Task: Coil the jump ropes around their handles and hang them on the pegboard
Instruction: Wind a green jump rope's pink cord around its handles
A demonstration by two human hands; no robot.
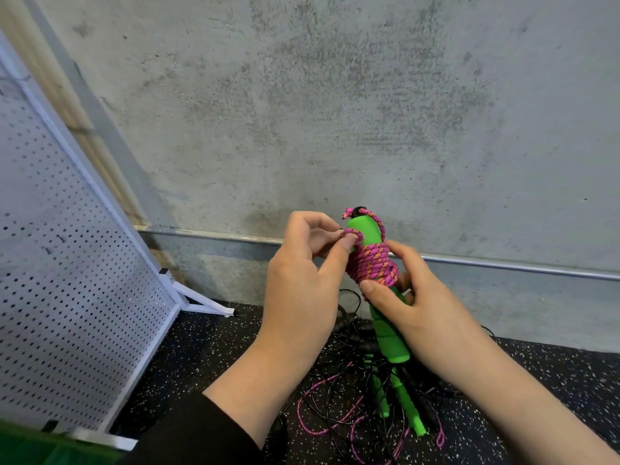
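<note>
The jump rope (pixel 372 266) is held upright before the wall. Its green handles (pixel 389 330) are gripped by the right hand (pixel 412 307) to steady the coil, while the loose end is pinched by the left hand (pixel 302 280), apparently for tucking.

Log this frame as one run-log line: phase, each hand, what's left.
phase: coiling | left hand: pinches pink rope loop | right hand: grips green handles below coil | pegboard: nothing hung in view | floor: tangled ropes remain
</note>
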